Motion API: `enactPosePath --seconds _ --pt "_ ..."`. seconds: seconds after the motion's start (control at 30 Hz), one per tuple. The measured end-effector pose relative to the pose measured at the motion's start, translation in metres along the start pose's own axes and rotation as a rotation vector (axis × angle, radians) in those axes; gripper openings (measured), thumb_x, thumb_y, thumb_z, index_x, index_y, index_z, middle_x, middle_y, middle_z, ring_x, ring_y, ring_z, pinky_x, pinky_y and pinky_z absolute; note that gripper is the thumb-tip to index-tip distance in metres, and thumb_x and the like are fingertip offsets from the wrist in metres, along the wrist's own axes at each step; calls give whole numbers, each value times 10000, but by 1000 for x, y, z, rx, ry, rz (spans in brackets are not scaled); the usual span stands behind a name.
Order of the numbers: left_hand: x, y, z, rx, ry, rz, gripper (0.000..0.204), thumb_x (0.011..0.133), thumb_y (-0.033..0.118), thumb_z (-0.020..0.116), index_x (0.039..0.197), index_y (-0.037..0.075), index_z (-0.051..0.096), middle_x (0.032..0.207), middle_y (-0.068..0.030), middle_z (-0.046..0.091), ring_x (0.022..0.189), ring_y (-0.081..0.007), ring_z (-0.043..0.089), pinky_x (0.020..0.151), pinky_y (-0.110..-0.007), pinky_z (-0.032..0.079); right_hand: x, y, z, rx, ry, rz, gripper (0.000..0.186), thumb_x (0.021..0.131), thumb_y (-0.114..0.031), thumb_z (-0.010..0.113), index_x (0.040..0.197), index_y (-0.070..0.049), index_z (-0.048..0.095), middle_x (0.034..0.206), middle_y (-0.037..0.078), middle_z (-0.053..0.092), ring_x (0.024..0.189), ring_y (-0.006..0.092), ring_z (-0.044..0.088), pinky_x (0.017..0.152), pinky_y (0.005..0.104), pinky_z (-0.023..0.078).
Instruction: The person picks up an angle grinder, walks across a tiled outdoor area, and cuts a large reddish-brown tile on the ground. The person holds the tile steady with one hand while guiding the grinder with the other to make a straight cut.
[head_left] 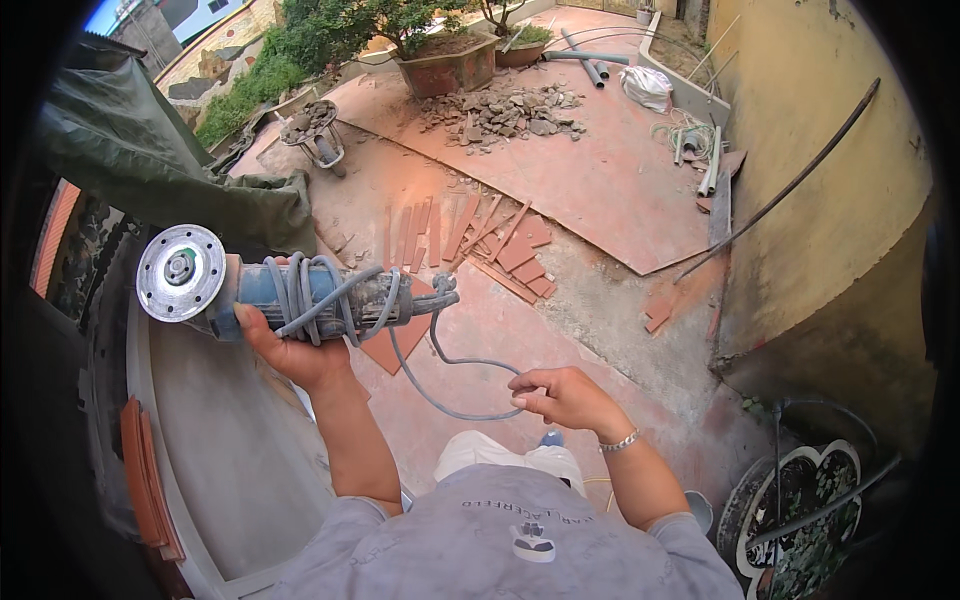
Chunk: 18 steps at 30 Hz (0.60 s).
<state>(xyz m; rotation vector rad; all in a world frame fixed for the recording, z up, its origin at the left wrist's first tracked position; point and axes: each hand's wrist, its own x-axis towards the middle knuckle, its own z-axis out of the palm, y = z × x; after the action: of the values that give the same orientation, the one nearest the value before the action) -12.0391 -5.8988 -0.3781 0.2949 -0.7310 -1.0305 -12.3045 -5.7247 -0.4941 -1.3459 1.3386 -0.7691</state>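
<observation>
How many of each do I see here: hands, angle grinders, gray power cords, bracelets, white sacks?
Left hand and right hand: 2
Angle grinder: 1
Gray power cord: 1
Bracelet: 1
White sack: 1
Total: 6

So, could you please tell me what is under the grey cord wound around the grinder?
Between turns of the grey cord, the grinder's blue body shows; the surface directly beneath the turns is covered.
</observation>
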Motion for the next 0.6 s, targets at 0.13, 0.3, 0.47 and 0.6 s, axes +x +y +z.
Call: enactPosePath --seconds 0.13,0.3,0.47,0.6 --pt "3 -24 45 -78 -50 -72 707 930 542 665 1415 56 494 1257 -152 638 1173 -294 643 1041 -504 541 57 -39 -11 -34 442 -348 525 950 -336 752 1326 8 625 1283 208 684 1072 252 700 853 376 562" --pt "19 -52 68 -165 -104 -192 696 938 550 661 1415 73 492 1248 -134 640 1166 -281 651 1022 -497 555 122 -55 -12 395 384 -452 517 1008 -376 699 1331 19 615 1262 157 683 1130 206 648 947 363 518" --pt "40 -74 67 -149 -103 -177 692 947 576 654 1395 70 507 1247 -115 640 1167 -268 652 1031 -492 554 161 -76 -10 747 515 -460 422 1036 -389 666 1255 -29 650 1120 -3 683 1016 103 594 881 347 507" --pt "61 -93 61 -196 -155 -176 693 958 614 639 1393 86 525 1253 -100 641 1170 -265 651 1021 -494 558 173 -84 -7 332 555 -645 274 995 -283 710 1116 -38 686 1029 61 689 916 188 638 794 373 511"
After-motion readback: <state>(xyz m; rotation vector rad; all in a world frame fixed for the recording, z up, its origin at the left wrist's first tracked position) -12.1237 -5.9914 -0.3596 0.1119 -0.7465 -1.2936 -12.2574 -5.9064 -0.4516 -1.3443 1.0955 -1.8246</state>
